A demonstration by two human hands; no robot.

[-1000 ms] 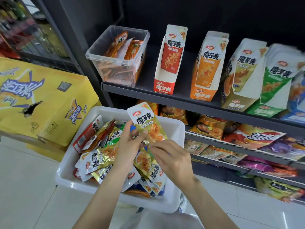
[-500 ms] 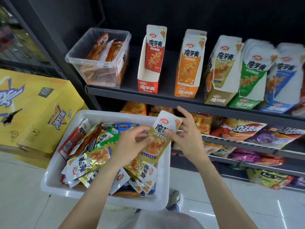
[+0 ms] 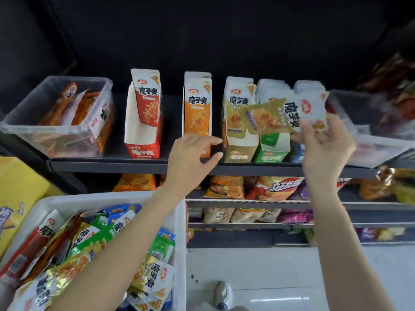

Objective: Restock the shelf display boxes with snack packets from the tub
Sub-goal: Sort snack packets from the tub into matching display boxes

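Shelf [image 3: 134, 164] spans mid-frame, tub [image 3: 179, 221] lower left; gold display box [image 3: 241, 151] stands right of centre on the shelf. Gold packet [image 3: 283, 116] lies sideways, long axis across the frame, just above and right of that box, pinched at its white end by the right hand [image 3: 323, 149]. Left hand [image 3: 193, 153], fingers loosely spread and holding nothing, sits nearer the box's left side; packet likely needs turning upright to drop in.
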